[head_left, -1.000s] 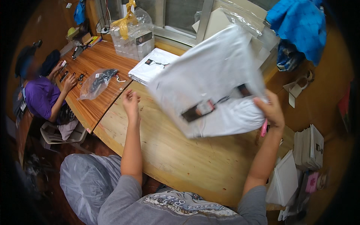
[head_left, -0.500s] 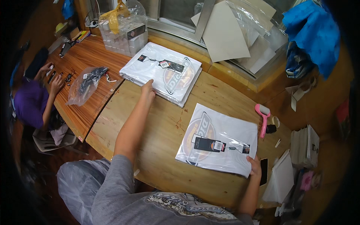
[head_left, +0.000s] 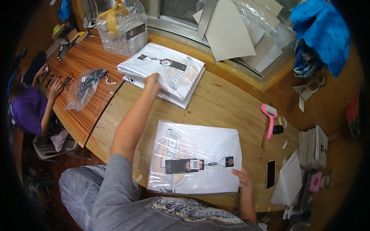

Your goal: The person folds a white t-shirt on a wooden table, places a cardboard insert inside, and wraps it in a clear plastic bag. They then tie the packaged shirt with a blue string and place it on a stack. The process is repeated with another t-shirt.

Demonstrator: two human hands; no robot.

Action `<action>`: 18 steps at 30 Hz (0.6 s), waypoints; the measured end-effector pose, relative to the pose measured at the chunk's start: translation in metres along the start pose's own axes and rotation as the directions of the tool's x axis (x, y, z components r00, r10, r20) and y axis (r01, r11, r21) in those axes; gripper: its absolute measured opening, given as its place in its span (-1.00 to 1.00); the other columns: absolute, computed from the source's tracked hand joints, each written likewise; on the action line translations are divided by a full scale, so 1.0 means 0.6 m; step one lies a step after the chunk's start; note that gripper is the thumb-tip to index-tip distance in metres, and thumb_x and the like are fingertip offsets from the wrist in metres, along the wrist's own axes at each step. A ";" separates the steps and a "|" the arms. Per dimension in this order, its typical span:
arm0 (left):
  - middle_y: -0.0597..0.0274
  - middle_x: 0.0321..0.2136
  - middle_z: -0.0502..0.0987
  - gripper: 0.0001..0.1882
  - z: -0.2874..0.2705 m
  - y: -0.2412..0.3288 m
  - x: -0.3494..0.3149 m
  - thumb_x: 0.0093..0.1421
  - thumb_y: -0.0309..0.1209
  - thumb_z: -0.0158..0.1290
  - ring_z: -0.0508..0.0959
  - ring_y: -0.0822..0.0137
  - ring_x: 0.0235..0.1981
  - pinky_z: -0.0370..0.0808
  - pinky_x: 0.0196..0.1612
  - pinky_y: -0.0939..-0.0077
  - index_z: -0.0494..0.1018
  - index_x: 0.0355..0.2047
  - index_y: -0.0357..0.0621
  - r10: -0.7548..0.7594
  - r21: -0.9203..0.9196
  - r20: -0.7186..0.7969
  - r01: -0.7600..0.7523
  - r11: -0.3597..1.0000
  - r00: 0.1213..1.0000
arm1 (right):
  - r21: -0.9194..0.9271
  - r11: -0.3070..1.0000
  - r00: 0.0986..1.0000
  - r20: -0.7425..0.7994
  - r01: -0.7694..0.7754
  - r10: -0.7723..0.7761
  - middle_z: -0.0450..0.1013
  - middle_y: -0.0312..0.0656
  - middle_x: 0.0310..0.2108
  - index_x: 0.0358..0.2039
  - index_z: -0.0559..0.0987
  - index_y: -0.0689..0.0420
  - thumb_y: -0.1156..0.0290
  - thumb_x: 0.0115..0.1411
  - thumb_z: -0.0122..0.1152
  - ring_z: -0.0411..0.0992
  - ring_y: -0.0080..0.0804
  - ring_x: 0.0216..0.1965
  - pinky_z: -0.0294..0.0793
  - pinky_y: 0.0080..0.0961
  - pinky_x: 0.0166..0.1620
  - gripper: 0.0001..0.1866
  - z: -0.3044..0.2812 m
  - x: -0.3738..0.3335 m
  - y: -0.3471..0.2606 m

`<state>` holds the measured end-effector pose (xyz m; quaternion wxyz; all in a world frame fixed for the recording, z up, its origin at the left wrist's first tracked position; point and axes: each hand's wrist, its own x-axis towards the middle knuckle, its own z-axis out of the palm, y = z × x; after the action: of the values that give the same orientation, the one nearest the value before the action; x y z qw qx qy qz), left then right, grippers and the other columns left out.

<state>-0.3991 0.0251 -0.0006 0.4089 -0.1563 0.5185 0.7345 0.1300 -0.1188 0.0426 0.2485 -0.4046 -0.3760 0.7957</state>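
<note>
My right hand [head_left: 243, 178] grips the right edge of a folded white T-shirt [head_left: 200, 144] in a clear bag, which lies near me at the table's front. A black hang tag [head_left: 184, 166] and a smaller black tag on a cord show on this shirt, over a round printed design. Farther off, my left hand [head_left: 152, 81] is closed on the near edge of the top bagged T-shirt [head_left: 171, 69] of a small stack. That edge looks slightly raised from the shirt below; the fingertips are partly hidden.
At the right lie a pink lint roller [head_left: 269, 119], a tape roll [head_left: 283, 122] and a phone [head_left: 270, 174]. A bag of white boxes [head_left: 125, 40] stands at the back. On the left, another person's hand [head_left: 56, 87] handles small dark items beside a clear bag [head_left: 83, 92].
The bagged T-shirt in my right hand has moved left and toward me, uncovering the phone. My left hand stays at the stack, whose top shirt's near edge has risen slightly.
</note>
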 end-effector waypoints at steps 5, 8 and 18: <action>0.01 -0.25 0.34 -0.66 0.044 0.036 -0.069 -0.01 -0.53 -0.05 0.41 0.08 -0.27 0.37 -0.18 0.07 0.21 -0.18 -0.30 -0.046 -0.113 0.236 0.075 0.991 0.971 | 0.023 0.999 0.994 0.107 0.033 -0.035 0.26 -0.16 -0.12 -0.01 0.14 0.30 0.47 -0.07 0.12 0.26 -0.41 -0.12 0.25 -0.53 -0.08 -0.41 0.079 0.036 -0.029; -0.06 -0.28 0.33 -0.74 0.080 0.111 -0.116 0.01 -0.57 -0.14 0.41 0.04 -0.27 0.43 -0.22 0.13 0.22 -0.23 -0.33 0.049 -0.141 0.326 -0.003 0.990 0.944 | 0.073 0.996 0.989 0.134 0.056 -0.065 0.26 -0.13 -0.12 -0.01 0.14 0.31 0.52 -0.03 0.06 0.28 -0.41 -0.13 0.26 -0.52 -0.07 -0.45 0.117 0.117 -0.045; 0.04 -0.34 0.41 -0.71 -0.033 0.272 -0.344 -0.01 -0.53 -0.01 0.46 0.23 -0.36 0.48 -0.34 0.44 0.26 -0.26 -0.35 0.404 -0.230 0.609 -0.336 0.913 0.683 | -0.287 0.906 0.934 -0.084 0.312 -0.348 0.24 -0.08 -0.12 -0.05 0.14 0.29 0.55 -0.04 0.09 0.27 -0.34 -0.16 0.26 -0.53 -0.11 -0.47 0.250 0.502 -0.079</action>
<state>-0.3999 -0.1038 0.2296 0.3964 0.1934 0.3294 0.8348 -0.1557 0.0603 0.0014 0.3468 -0.4170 -0.5261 0.6550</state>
